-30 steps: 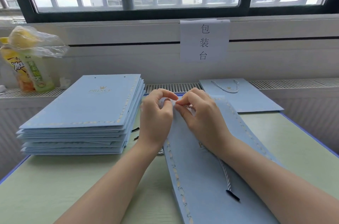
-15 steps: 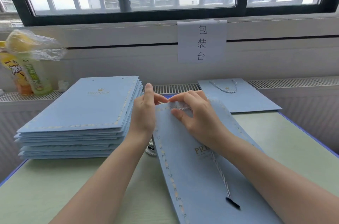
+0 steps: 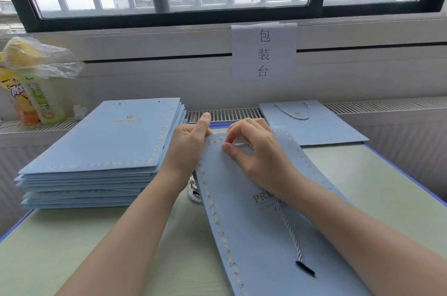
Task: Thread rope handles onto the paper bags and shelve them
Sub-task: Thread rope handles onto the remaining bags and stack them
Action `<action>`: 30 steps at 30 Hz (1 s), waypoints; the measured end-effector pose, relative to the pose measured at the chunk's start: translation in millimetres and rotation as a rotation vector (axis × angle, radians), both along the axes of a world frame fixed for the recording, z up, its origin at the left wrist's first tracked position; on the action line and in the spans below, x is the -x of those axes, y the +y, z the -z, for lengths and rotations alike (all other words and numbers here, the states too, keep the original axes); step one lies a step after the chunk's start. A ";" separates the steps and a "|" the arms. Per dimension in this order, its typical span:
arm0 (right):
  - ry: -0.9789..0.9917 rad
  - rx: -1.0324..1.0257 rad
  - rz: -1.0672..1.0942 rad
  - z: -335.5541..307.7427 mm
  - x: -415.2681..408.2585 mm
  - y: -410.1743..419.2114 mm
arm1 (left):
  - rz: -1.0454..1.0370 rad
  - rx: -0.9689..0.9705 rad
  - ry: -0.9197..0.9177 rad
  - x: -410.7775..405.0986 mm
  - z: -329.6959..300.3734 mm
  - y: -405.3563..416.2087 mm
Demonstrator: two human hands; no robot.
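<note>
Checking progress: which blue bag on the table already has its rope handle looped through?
The single bag lying flat at the far right by the radiator grille; a rope loop shows at its top, unlike the stack's top bag.

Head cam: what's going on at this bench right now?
A person is threading a white twisted rope handle onto a flat light-blue paper bag on the pale green table. The left hand grips the bag's top edge; the right hand pinches the rope near the top edge. A stack of unthreaded blue bags sits left; one finished bag with a handle lies behind.
</note>
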State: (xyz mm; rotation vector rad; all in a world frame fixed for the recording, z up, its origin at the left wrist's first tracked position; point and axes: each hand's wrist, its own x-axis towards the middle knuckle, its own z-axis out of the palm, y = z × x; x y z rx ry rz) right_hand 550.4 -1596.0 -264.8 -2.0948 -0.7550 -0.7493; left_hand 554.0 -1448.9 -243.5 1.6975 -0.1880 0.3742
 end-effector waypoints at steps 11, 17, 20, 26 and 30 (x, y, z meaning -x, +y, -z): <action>-0.130 0.137 0.042 0.0 -2.5 -6.7 | -0.065 -0.024 -0.069 -2.6 6.2 -0.1; -0.212 0.250 0.105 -0.5 -2.8 -8.9 | -0.074 -0.078 -0.139 -3.3 10.1 0.3; -0.198 0.246 0.165 -2.0 -3.1 -10.8 | -0.126 -0.216 -0.186 -6.8 13.3 2.6; 0.408 -0.260 -0.014 -19.8 -0.3 -17.4 | -0.216 -0.608 -0.098 -11.6 22.1 6.1; 0.707 -0.854 -0.221 -32.4 -5.0 -28.8 | -0.227 -0.698 -0.102 -6.7 21.2 0.6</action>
